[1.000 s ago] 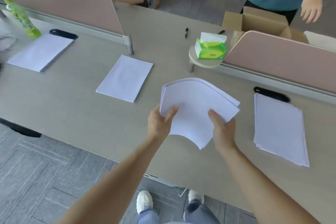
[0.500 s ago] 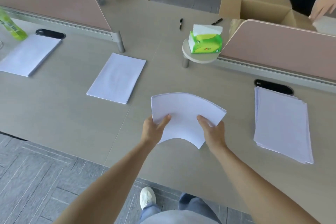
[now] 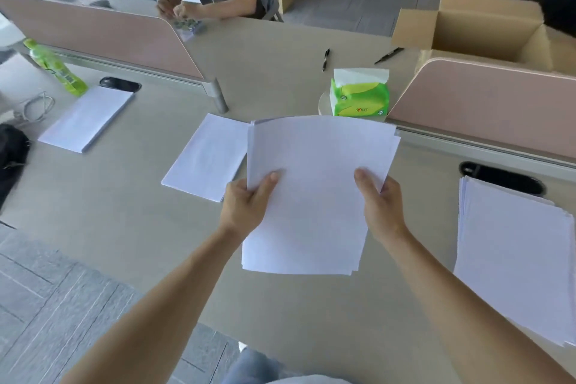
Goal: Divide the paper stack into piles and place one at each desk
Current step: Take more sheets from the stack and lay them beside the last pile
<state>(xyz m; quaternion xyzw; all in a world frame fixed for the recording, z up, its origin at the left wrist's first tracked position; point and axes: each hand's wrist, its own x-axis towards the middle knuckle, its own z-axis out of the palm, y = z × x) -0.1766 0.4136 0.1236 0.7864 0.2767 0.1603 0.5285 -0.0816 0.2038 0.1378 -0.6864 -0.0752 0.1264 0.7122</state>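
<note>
CHANGE: paper sheaf (image 3: 314,196) raised nearer the camera and flatter than half a second ago, above the table (image 3: 124,212) between middle pile (image 3: 207,156) and right stack (image 3: 514,259) | HANDS: left hand (image 3: 249,206) and right hand (image 3: 381,206), fingers (image 3: 268,184) clamped on its side edges | cardboard box (image 3: 467,28) open, bottom hidden | tissue box (image 3: 358,97): one tissue poking out

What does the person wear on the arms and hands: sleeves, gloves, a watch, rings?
Nothing that shows. Both arms are bare to the frame edge, with no sleeve in view. The left hand and the right hand carry no glove, watch, bracelet or visible ring.
</note>
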